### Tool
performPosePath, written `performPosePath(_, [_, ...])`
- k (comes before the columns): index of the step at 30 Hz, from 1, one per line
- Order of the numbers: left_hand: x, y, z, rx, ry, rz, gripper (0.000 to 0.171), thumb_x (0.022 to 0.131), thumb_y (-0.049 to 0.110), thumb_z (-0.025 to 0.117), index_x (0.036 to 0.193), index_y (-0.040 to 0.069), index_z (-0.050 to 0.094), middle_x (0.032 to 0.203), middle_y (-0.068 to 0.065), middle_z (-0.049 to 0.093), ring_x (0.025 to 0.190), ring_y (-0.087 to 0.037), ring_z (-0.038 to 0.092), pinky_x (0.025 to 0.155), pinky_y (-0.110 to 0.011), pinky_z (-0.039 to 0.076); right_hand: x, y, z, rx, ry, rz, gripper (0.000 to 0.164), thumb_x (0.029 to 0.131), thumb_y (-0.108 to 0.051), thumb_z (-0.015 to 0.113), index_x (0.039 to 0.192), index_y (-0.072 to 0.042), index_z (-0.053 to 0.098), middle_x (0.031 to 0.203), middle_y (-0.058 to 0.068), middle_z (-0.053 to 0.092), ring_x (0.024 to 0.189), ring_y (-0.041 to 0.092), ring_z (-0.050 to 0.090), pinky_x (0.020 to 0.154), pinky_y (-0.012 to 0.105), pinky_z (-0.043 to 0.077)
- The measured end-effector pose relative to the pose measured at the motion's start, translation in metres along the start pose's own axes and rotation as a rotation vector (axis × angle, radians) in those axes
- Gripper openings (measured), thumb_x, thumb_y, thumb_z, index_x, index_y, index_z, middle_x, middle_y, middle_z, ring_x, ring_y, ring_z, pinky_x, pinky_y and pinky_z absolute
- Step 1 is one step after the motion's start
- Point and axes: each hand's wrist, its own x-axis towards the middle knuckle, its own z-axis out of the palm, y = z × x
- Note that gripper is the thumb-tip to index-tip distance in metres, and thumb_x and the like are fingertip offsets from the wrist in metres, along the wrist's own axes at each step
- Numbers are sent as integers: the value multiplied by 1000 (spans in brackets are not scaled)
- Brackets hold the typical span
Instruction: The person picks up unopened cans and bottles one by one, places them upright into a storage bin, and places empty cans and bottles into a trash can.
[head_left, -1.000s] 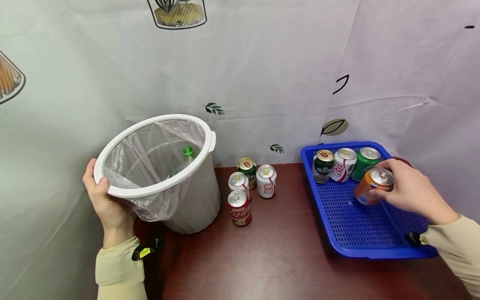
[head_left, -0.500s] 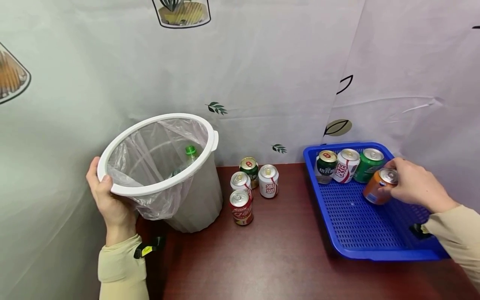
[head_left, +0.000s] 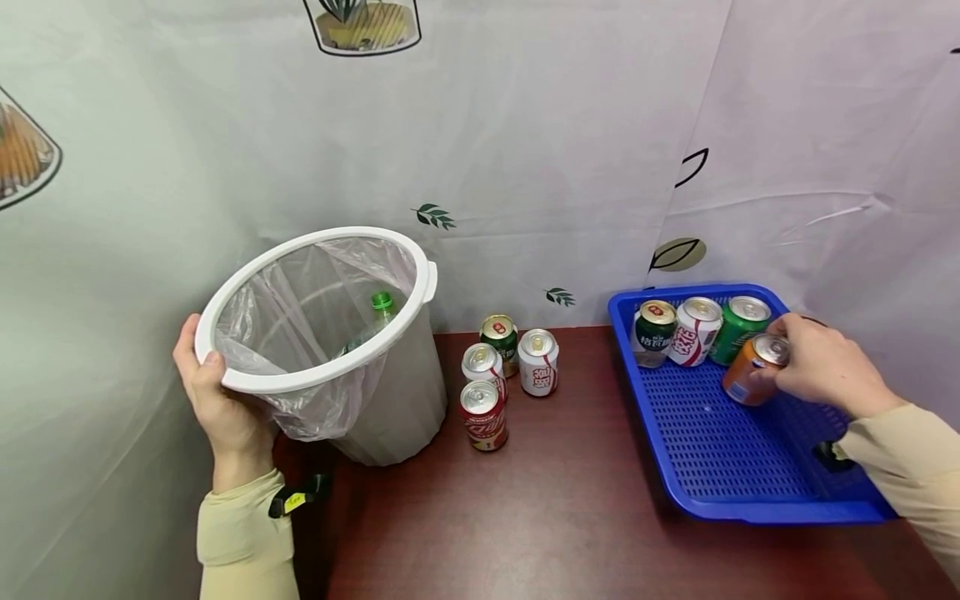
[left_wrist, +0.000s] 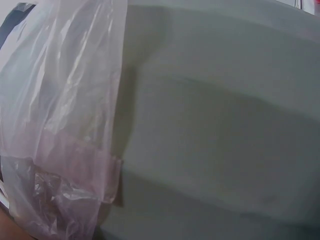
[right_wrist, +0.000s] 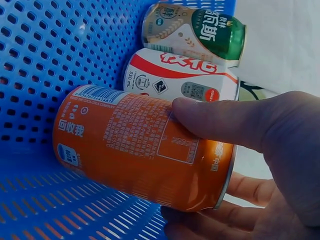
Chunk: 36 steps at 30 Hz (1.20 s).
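Note:
With the thumb over its white rim, my left hand (head_left: 221, 408) holds a tilted grey trash bin (head_left: 408, 400). A clear liner bag (left_wrist: 75, 100) hangs over the bin's side, and a green-capped bottle (head_left: 382, 307) shows inside. My right hand (head_left: 832, 367) grips an orange soda can (head_left: 752, 375) in the blue basket (head_left: 667, 467). Thumb and fingers sit near the can's top, and its base appears to be on the basket floor. Behind it stand a green can (head_left: 738, 329), a white-and-red can (head_left: 693, 332) and a green-and-gold can (head_left: 652, 337) in a row.
Between bin and basket, several cans stand on the dark red table (head_left: 570, 500): a red can (head_left: 483, 421), two white cans, one of them (head_left: 538, 367) on the right, and a dark green can (head_left: 500, 337). A printed cloth (head_left: 525, 167) hangs behind.
The orange can in my right hand has shifted slightly right in the basket, then a touch back toward the row of cans. My left hand keeps its hold on the bin.

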Motion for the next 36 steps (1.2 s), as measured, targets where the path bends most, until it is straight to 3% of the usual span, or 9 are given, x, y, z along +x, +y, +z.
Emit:
performPosePath(9, [-2, 6, 3, -24, 4, -45, 66, 80, 12, 54, 145, 3, 42, 138, -19, 51, 113, -29, 55, 91, -33, 50, 6, -1, 4, -5, 40, -2, 69, 73, -29, 92, 119, 8, 55, 103, 33, 63, 86, 46, 62, 66, 58, 48])
performPosePath(20, [-3, 7, 3, -15, 5, -48, 64, 81, 11, 51, 145, 3, 43, 138, -19, 50, 113, -29, 55, 92, -32, 49, 7, -1, 5, -23, -4, -8, 75, 76, -33, 89, 124, 10, 50, 103, 32, 61, 89, 45, 61, 68, 58, 49])
performPosePath(36, [-2, 7, 3, -9, -2, -40, 64, 84, 12, 50, 146, 2, 42, 140, -19, 49, 114, -29, 54, 92, -32, 50, 1, 0, 8, -62, 23, -62, 80, 79, -33, 88, 129, 15, 48, 110, 36, 58, 91, 44, 60, 71, 58, 51])
